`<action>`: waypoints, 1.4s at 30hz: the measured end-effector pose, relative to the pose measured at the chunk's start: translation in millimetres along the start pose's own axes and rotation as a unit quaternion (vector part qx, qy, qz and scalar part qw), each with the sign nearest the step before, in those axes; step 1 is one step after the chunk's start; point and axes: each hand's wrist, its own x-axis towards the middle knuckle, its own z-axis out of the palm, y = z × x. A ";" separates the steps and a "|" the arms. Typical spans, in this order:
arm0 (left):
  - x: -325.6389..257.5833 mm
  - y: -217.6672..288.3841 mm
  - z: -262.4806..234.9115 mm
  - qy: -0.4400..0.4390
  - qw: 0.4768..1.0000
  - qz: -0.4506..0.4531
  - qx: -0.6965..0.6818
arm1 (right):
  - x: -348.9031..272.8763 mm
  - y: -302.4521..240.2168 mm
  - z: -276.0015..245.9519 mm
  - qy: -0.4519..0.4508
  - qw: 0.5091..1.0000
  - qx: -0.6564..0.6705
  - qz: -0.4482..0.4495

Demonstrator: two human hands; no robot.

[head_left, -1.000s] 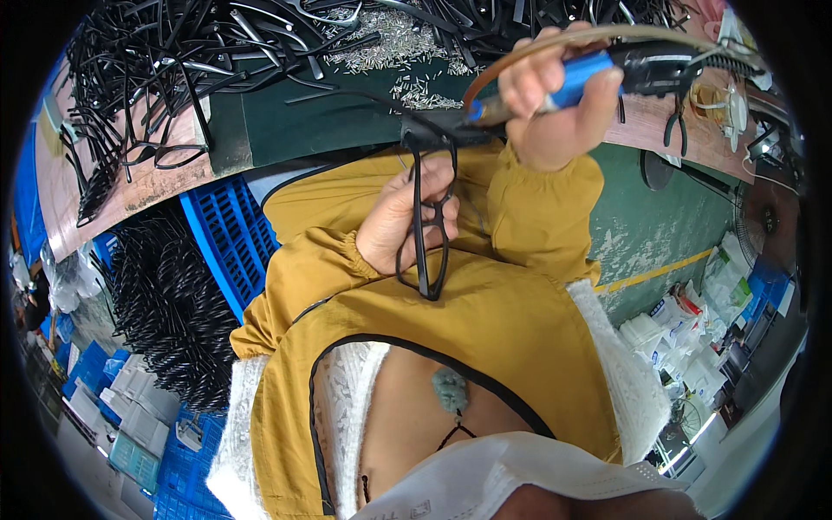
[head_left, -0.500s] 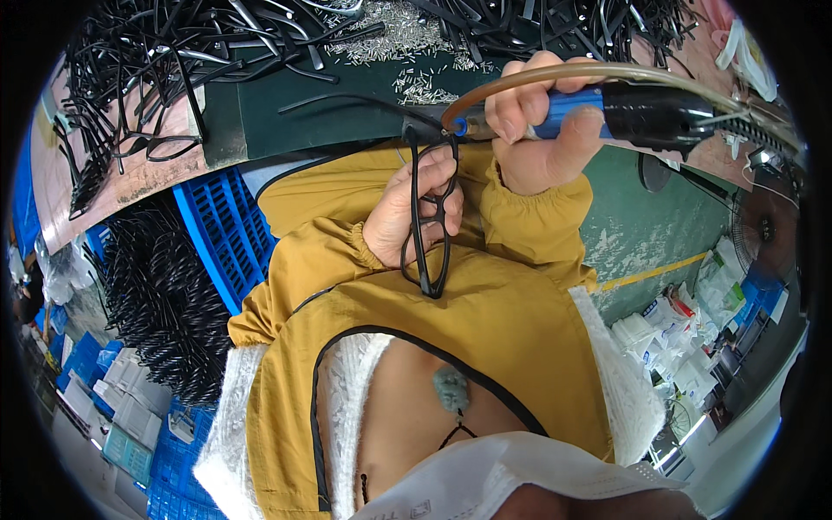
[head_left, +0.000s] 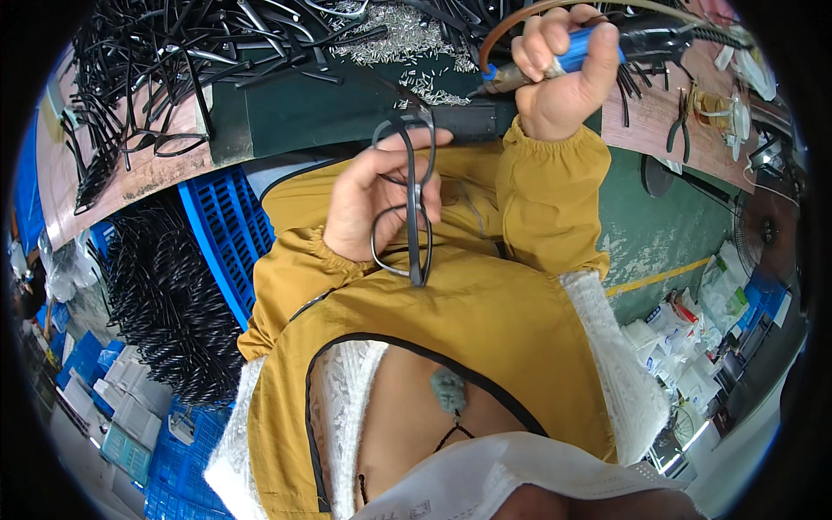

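My left hand (head_left: 362, 201) is closed on a black eyeglass frame (head_left: 412, 221), held upright above my lap with one temple running down its middle. In my right hand (head_left: 562, 87), raised over the far edge of my lap, is a powered screwdriver (head_left: 579, 52) with a blue and black body and a brown tube. Its metal tip points left, close to a scattering of small silvery screw-like pieces (head_left: 426, 90). A gap separates the tip from the glasses. A small dark block (head_left: 464, 123) lies at the bench's near edge.
Black temples and frames (head_left: 186, 52) heap on the bench (head_left: 69, 195) at far left. Pliers (head_left: 679, 130) lie at right. A blue basket (head_left: 227, 234) stands left of my lap, beside a large bundle of black temples (head_left: 165, 303). A fan (head_left: 763, 230) stands far right.
My right hand has moved up and away, taking the screwdriver's tip off the glasses and toward the small silvery pieces. My left hand has shifted left, turning the eyeglass frame.
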 end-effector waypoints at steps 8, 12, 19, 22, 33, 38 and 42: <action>15.8 9.2 12.5 0.066 0.888 0.391 0.233 | 3.4 -17.3 -7.0 0.043 0.961 -0.274 -0.015; 23.8 -22.7 18.4 0.031 0.746 0.485 0.455 | -11.4 -10.4 -6.8 0.043 0.974 -0.221 0.035; 7.0 -34.5 2.6 0.080 0.745 0.416 0.515 | -26.6 -16.3 -5.6 -0.037 0.955 -0.281 0.082; 1.5 -31.6 5.0 0.045 0.724 0.394 0.564 | -24.1 -17.1 -4.6 -0.027 0.956 -0.282 0.073; 6.0 -29.8 -0.2 0.034 0.686 0.426 0.590 | -19.4 2.0 5.1 -0.011 0.958 -0.281 0.055; 10.3 -36.2 -3.0 0.043 0.696 0.442 0.564 | -20.6 0.0 4.1 0.022 0.962 -0.252 0.103; 7.5 -33.2 -0.7 0.015 0.715 0.457 0.528 | -34.1 -1.3 19.1 0.035 0.963 -0.246 0.106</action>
